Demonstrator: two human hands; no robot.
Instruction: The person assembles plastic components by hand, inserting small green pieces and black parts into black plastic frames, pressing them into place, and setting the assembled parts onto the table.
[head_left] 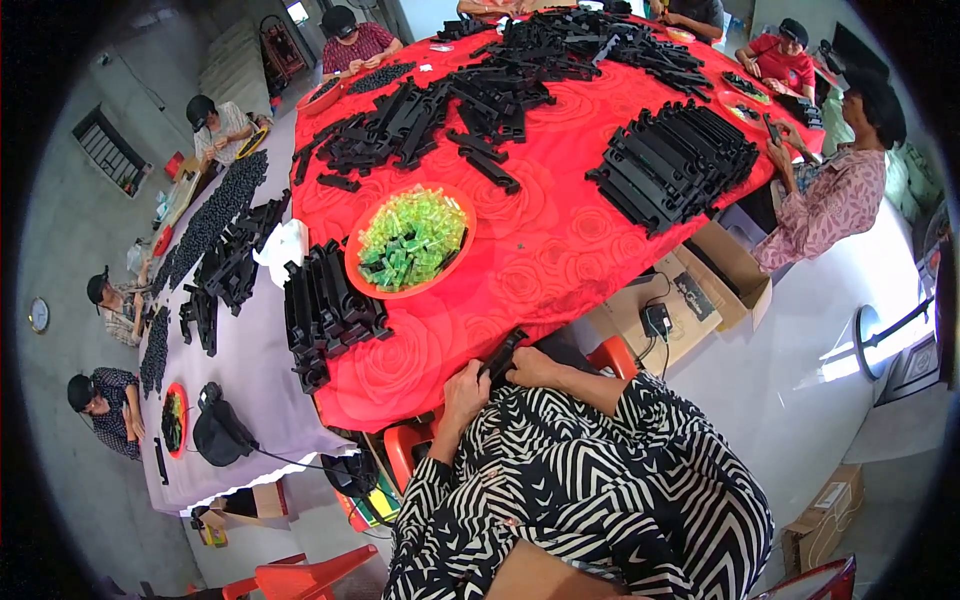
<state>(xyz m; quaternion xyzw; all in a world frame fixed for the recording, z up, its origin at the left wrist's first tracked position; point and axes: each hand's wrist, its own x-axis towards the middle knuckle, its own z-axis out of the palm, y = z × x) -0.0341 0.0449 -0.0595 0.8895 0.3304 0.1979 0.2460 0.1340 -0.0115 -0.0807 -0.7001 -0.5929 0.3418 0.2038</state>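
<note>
Close to my lap, at the near edge of the red-covered table, I hold a long black plastic part tilted upward. My left hand is closed round its lower end. My right hand has its fingers bent in against the part's right side; its fingertips are partly hidden. On the table to the left stands an orange-rimmed bowl full of small yellow-green clear plastic pieces with some black ones mixed in. Beside it lies a row of similar black parts.
The red tablecloth also carries a loose heap of black parts and a neat stack. A lilac-covered table at left holds small black pieces. Several people work around both tables. An open cardboard box stands at right.
</note>
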